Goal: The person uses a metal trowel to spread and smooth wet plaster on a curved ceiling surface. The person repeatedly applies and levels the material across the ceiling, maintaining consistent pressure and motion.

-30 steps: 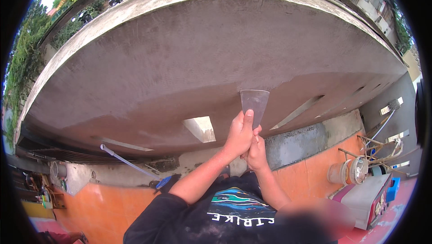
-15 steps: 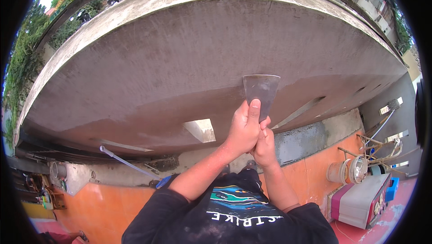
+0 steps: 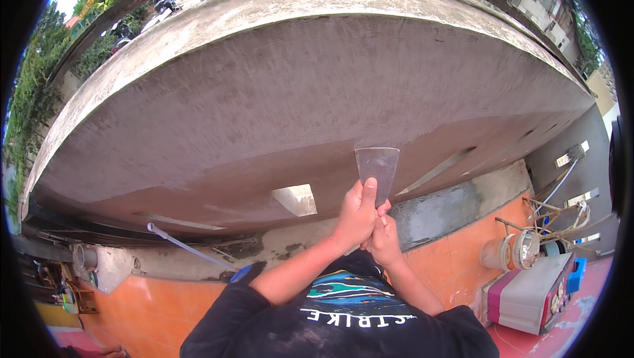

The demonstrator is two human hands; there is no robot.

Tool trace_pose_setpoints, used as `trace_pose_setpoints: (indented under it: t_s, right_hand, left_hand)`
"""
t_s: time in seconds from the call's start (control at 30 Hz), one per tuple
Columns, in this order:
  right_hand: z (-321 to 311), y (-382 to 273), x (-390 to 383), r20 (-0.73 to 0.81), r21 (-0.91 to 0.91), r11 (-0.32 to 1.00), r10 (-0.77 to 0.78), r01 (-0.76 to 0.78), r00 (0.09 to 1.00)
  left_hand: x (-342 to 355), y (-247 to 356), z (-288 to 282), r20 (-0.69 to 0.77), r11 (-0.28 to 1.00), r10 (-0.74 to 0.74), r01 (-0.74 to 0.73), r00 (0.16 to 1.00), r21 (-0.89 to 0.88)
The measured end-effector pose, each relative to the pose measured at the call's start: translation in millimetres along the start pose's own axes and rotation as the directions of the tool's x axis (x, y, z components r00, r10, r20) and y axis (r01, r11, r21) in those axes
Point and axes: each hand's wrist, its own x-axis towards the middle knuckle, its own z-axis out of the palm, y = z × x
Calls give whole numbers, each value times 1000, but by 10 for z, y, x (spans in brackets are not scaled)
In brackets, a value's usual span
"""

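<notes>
Both my hands are on one wide, flat-bladed scraper (image 3: 378, 163), which points away from me at the wall (image 3: 317, 80). My left hand (image 3: 356, 216) is closed round it at the base of the blade, thumb lying along the metal. Just below, my right hand (image 3: 384, 240) is wrapped round the lower end, so the handle is hidden by fingers. The blade's straight front edge lies against or close in front of the grey-brown wall face; contact cannot be made out. A darker band runs along the wall's lower part.
A slot-like opening (image 3: 297, 199) pierces the wall. A long pale pole (image 3: 191, 249) leans at left. Buckets (image 3: 525, 249), wooden sticks (image 3: 551, 226) and a white-and-maroon box (image 3: 528, 292) stand at right on orange tiles (image 3: 158, 305). Part of another person shows at lower left.
My two hands and the scraper have come lower in the picture, closer to my body, and the blade has moved down the wall. Both hands keep their hold.
</notes>
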Motion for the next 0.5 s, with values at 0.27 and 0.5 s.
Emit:
trace_pose_setpoints:
  t_s: [0.27, 0.5]
  right_hand:
    - [19, -86, 8, -145, -36, 997, -67, 62, 987]
    - [62, -89, 1, -88, 32, 999, 24, -21, 996]
  left_hand:
    - [62, 84, 41, 56, 966, 253, -256, 966, 34]
    - [19, 62, -2, 51, 981, 192, -192, 980, -7]
